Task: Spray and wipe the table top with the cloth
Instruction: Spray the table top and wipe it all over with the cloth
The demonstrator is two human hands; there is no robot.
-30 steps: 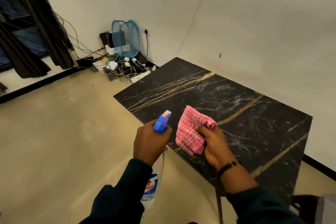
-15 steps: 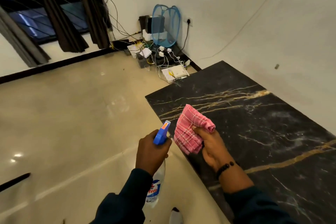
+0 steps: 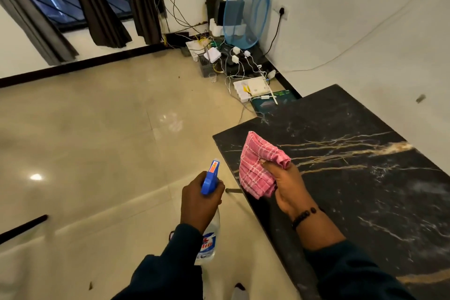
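At about 7 o'clock in the view the left hand [image 3: 198,200] is wrapped around the neck of the bottle [image 3: 209,234], fingers curled just under the blue trigger head [image 3: 210,176], which points up and away toward 12 o'clock; whether a finger sits on the trigger itself I cannot tell. The bottle hangs over the floor, just off the worktop's [image 3: 353,178] near-left edge, not above the stone. Its body looks like clear, thin plastic with little liquid visible, so it probably handles light and a bit squashy; the neck is the stiff part and the right place to hold, as it lets the forefinger reach the trigger. A wet label or wall would be slippery. To the right, at about 5 o'clock, the right hand [image 3: 287,187] pinches the cloth [image 3: 258,165] between thumb and curled fingers, bunched and held clear above the worktop's left corner, its lower folds hanging free. The pink checked cloth is soft, limp and light; it will not slip, but for wiping it likely wants flattening under a spread palm. The dark marble-look worktop appears hard and smooth, with faint smears toward 3 o'clock.
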